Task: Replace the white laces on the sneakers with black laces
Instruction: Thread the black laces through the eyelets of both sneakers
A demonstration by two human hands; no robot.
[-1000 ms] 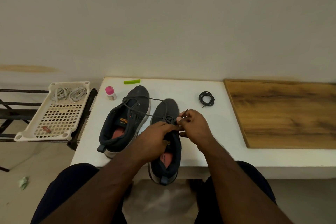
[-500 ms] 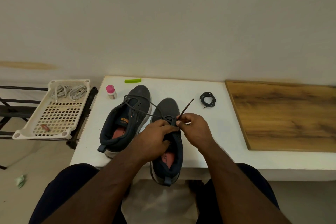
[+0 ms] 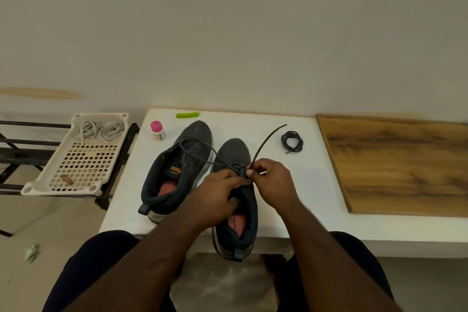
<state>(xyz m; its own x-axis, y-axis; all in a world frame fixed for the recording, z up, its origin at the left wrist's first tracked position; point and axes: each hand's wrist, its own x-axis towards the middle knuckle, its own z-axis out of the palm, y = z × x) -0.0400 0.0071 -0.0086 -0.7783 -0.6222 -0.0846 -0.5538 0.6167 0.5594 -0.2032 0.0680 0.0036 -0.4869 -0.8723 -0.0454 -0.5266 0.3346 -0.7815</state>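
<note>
Right hand (image 3: 272,181) pinches a black lace (image 3: 264,143) at the near-edge sneaker (image 3: 234,159); left hand (image 3: 219,194) grips its tongue. White laces (image 3: 101,129) lie discarded in the basket (image 3: 38,186); lacing barely begun, second lace (image 3: 292,141) coiled.

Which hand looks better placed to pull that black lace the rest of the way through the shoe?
Probably the right hand: it already pinches the black lace at the right sneaker, its free end sticking up. The left hand holds that sneaker steady.
</note>
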